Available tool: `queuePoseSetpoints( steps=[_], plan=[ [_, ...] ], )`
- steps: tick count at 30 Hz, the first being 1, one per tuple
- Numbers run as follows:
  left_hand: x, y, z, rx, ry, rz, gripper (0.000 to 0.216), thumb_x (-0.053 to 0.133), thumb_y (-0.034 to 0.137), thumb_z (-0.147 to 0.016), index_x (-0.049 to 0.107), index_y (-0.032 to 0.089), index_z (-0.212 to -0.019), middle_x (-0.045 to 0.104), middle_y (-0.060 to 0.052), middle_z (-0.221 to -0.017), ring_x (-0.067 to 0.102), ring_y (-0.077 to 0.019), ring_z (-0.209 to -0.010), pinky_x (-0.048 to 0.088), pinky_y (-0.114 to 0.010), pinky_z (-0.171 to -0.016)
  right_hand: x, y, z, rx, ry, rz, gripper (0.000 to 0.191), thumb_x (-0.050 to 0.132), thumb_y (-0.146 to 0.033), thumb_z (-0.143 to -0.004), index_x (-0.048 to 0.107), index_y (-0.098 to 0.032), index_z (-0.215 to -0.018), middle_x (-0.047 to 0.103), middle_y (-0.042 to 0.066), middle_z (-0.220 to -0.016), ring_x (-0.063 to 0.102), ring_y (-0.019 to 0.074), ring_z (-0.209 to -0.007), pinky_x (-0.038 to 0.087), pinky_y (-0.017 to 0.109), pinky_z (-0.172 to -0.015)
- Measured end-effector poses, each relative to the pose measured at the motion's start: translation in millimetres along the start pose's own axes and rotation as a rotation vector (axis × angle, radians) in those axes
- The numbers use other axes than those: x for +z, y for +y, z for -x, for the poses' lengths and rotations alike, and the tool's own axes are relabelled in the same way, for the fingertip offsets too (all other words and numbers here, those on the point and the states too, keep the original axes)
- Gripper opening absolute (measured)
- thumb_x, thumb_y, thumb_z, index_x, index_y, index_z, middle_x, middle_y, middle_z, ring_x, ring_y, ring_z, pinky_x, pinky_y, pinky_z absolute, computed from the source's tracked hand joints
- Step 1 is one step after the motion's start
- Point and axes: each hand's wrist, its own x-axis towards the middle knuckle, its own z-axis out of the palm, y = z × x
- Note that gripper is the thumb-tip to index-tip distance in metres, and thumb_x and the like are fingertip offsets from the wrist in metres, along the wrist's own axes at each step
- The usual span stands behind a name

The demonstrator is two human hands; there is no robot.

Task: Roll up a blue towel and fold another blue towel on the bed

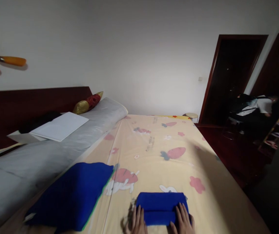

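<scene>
A folded blue towel (161, 206) lies on the yellow bedsheet (163, 152) printed with strawberries and rabbits, near the bed's front edge. My left hand (137, 221) rests flat at the towel's left end, fingers together and pointing forward. On the towel's right end sits my right hand (182, 220), fingers spread and pressing on the fold. Neither hand grips the towel. A larger blue cloth (73, 195) with a green edge lies to the left on the bed.
A grey padded cover (56, 146) runs along the bed's left side by a dark headboard (32, 100), with a white board (61, 126) and a gold and red cushion (88, 102) on it. At the far right, a seated person (254, 107) near dark doors.
</scene>
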Motion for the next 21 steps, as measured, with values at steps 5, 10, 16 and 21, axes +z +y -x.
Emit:
queuePoseSetpoints(
  steps=[5,10,16,21],
  plan=[
    [13,38,-14,0.366,-0.194,0.196,0.060,0.041,0.017,-0.082,0.037,0.039,-0.137,0.050,0.006,-0.142,0.051,-0.0160,-0.126,0.039,-0.035,-0.102,9,-30,-13,-0.168,-0.066,-0.099,0.043,0.036,-0.053,-0.091,0.051,-0.043,-0.130,0.057,0.000,-0.133,0.059,0.0272,-0.117,0.048,0.048,-0.091],
    [1,2,-22,0.119,-0.200,0.149,0.047,0.036,0.037,-0.090,0.039,0.035,-0.137,0.045,0.003,-0.144,0.049,-0.0191,-0.129,0.036,-0.043,-0.105,-3,27,-26,-0.180,-0.026,-0.103,0.045,0.038,-0.057,-0.088,0.058,-0.038,-0.123,0.065,0.004,-0.125,0.060,0.0276,-0.115,0.047,0.045,-0.089],
    [0,-32,-17,-0.056,-0.083,0.039,0.042,0.041,0.040,-0.087,0.053,0.036,-0.128,0.051,0.001,-0.140,0.050,-0.0258,-0.127,0.026,-0.058,-0.106,3,51,-15,0.020,-0.032,-0.034,0.049,0.032,-0.058,-0.089,0.062,-0.033,-0.120,0.059,0.007,-0.131,0.055,0.0309,-0.121,0.045,0.051,-0.090],
    [11,1,-16,0.145,-0.145,0.139,0.043,0.038,0.030,-0.089,0.052,0.034,-0.130,0.056,0.000,-0.136,0.054,-0.0189,-0.124,0.038,-0.041,-0.102,7,22,-13,-0.054,-0.059,-0.047,0.050,0.032,-0.058,-0.092,0.055,-0.033,-0.129,0.053,0.004,-0.137,0.054,0.0276,-0.123,0.045,0.049,-0.095]
  ],
)
